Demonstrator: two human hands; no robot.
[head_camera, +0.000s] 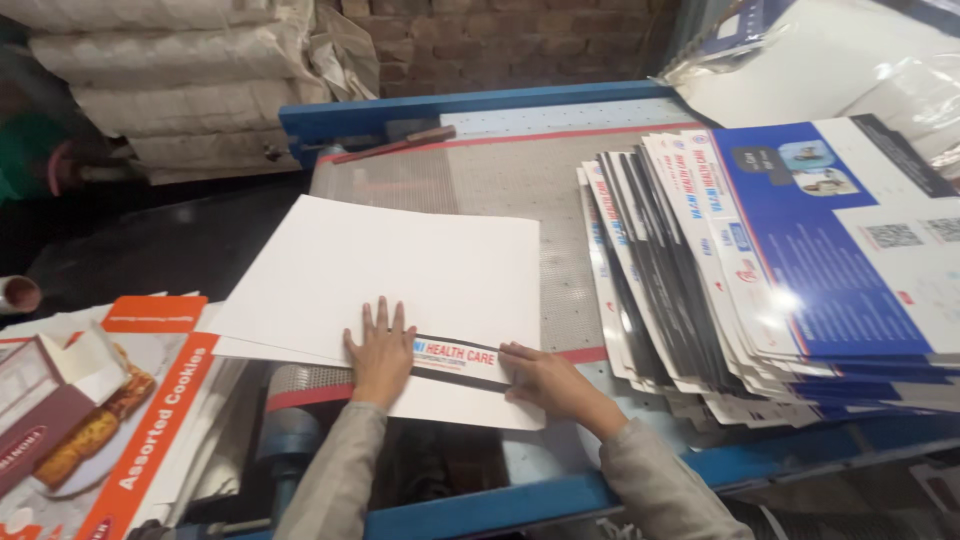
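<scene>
A print-finishing workshop: a blue-framed conveyor machine (480, 105) with mesh belt, fanned stacks of glossy printed sheets (760, 270) on the right, bare brick wall (500, 40) at the far end.

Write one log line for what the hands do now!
left hand: flat on white sheet | right hand: fingers on printed strip | fanned stack beside

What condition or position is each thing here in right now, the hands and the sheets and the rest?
left hand: flat, fingers spread, pressing on the white sheet
right hand: resting on the sheet's printed strip, fingers bent
white sheet: lying blank side up on the mesh belt
mesh belt: partly covered by the sheet
printed blue sheets: fanned in an overlapping stack, printed side up
cookie-box sheets: lying flat, printed side up
</scene>
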